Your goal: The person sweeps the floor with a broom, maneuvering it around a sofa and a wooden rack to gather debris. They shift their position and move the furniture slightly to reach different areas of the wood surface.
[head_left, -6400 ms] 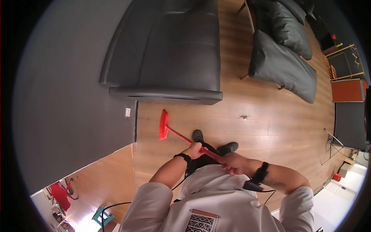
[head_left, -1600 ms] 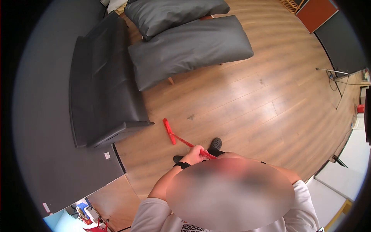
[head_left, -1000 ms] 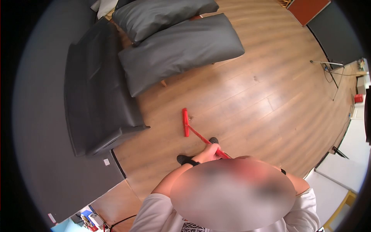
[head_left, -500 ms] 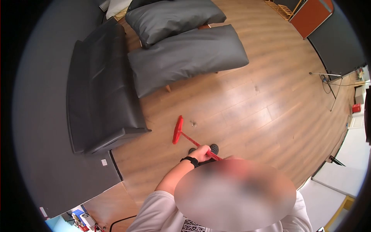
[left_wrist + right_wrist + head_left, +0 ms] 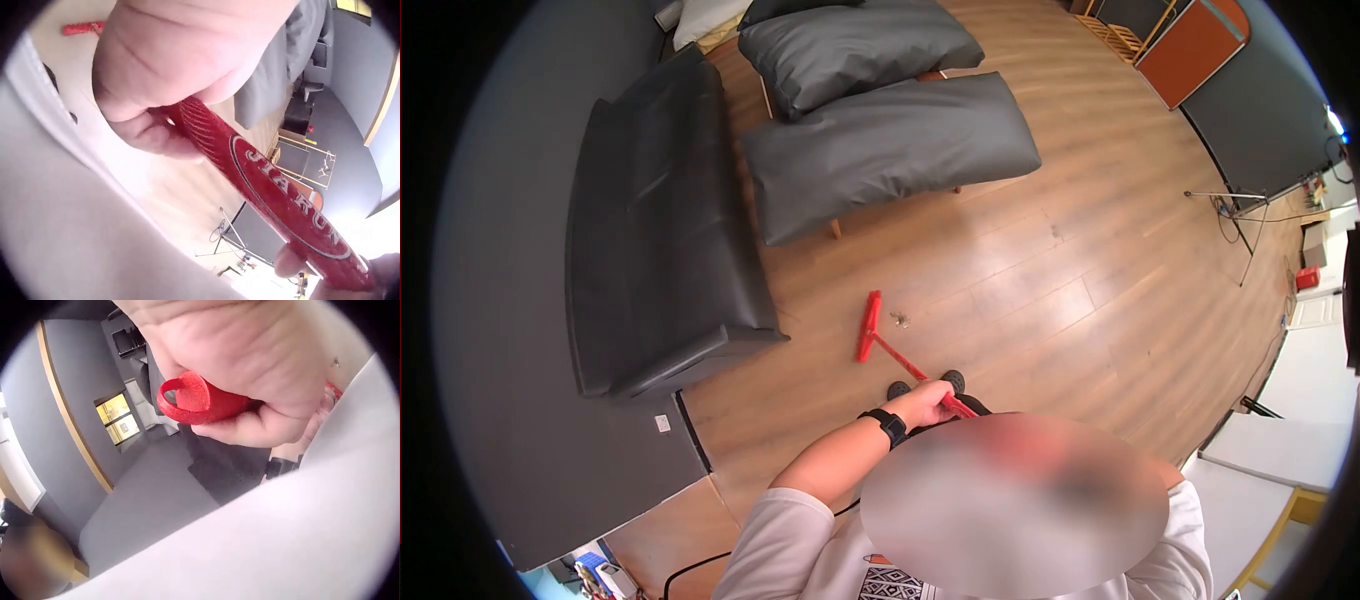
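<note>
While the red broom [image 5: 906, 362] is held at a slant, its handle is wrapped by the curled fingers of the left grip [image 5: 925, 404], and its near end is clasped by the right grip [image 5: 244, 356]. The right grip is blurred over in the head view, but its closed hold is shown in the right wrist view, where a red hanging loop [image 5: 164, 405] is left sticking out past the fingers. The brush head [image 5: 869, 327] is seen far of the left grip and slightly to its left; whether all its bristles touch the wooden floor [image 5: 1000, 260] cannot be told. A small clump of debris [image 5: 900, 320] is seen just beside it, to the right.

Between the two grips, an oval label [image 5: 287, 194] is carried on the handle, and "JIAKUN" is read there in pale capitals. A patterned print [image 5: 892, 584] is partly shown on the shirt; no words can be made out on it.

The left side is bounded by a black sofa [image 5: 660, 230], whose near right corner is set apart from the brush head. The far side is bounded by grey cushions [image 5: 890, 150]. The widest stretch of floor is seen to the right, up to a thin-legged stand [image 5: 1250, 240]. Two dark shoes [image 5: 953, 381] are placed near the handle.
</note>
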The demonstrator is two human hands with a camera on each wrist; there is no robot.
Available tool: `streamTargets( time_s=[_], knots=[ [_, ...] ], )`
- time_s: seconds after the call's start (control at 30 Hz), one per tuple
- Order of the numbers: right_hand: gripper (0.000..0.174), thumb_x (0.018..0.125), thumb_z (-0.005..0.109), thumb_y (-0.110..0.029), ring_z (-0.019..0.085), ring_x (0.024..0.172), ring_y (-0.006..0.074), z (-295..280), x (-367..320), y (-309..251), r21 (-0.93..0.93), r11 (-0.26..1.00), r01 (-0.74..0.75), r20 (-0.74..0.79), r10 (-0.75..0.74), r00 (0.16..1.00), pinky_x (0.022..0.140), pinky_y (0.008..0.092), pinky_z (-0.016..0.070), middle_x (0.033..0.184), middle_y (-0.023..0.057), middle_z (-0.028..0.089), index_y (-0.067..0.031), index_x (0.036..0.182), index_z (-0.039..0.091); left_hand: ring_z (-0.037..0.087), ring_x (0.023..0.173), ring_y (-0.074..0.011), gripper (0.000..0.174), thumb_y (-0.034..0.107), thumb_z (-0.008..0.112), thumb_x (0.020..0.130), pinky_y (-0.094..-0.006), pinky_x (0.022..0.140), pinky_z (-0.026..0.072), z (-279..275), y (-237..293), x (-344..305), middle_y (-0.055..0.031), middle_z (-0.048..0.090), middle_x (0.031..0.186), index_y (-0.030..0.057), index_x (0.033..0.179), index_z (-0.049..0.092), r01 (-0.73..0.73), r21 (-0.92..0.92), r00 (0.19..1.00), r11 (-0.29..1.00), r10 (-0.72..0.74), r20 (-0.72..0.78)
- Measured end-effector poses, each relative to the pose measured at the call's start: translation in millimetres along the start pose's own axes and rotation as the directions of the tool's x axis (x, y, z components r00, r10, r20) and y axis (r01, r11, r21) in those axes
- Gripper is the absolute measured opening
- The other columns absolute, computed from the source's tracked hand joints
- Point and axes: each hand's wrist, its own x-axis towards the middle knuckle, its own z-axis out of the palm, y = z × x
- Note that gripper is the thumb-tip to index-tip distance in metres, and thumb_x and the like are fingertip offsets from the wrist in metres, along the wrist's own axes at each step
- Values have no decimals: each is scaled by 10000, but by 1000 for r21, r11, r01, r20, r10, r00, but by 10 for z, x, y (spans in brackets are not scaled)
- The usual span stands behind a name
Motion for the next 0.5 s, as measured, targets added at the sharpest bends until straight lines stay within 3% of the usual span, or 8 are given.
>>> streamTargets(
  time_s=[0.07,0.13,0.23,0.27,0.3,0.33,0.37,0.5],
  knots=[
    [361,682,430,85,388,462,68,-78,289,-71,-1,999,-36,51,36,998,349,165,327,659,14,404,-119,964,334,526,579,-174,57,26,437,742,-288,535,511,-213,53,21,-52,480,651,47,690,430,-19,-2,1000,1000,19,-19],
    [345,686,430,75,392,453,66,-159,586,-85,11,998,-56,64,55,996,348,162,333,651,11,404,-112,960,333,530,559,-190,18,11,404,727,-298,503,513,-450,57,88,-71,475,660,20,728,420,-45,-122,998,992,40,-45],
    [282,699,426,47,398,429,64,-193,825,-15,19,995,-102,98,100,990,346,158,348,629,3,410,-84,933,340,532,557,-190,18,9,402,727,-295,513,515,-780,56,209,-74,481,663,17,723,417,2,-51,999,999,-4,-42],
    [165,700,431,31,406,418,73,-172,837,5,82,991,-105,89,98,991,343,163,358,598,6,417,-60,821,364,541,583,-189,24,14,404,732,-303,538,515,-837,77,253,-75,490,669,20,716,420,26,-3,999,1000,-26,-22],
    [68,700,435,14,413,407,82,-141,842,19,143,984,-107,82,96,992,340,167,369,568,9,425,-35,708,389,541,583,-189,24,14,404,732,-303,538,515,-825,84,253,-75,490,669,20,716,420,21,3,1000,1000,-21,-17],
    [87,710,450,9,412,404,86,-45,761,56,66,998,-12,-30,14,999,338,169,363,562,11,420,-47,684,389,542,590,-189,28,14,411,732,-304,547,513,-765,97,241,-74,488,667,22,707,420,47,28,999,999,-48,19],
    [98,715,454,11,414,407,90,64,683,108,-61,995,74,-88,-79,993,334,173,356,556,13,413,-50,682,384,542,597,-189,35,15,417,731,-305,556,512,-682,134,241,-73,486,665,25,698,420,69,55,996,996,-72,58],
    [112,713,447,25,405,419,86,16,485,50,24,996,86,-154,-82,985,333,175,347,557,13,400,-62,727,378,548,601,-200,86,26,440,743,-306,571,506,-293,187,393,-62,491,633,41,659,447,34,143,991,989,-52,123]
  ],
)
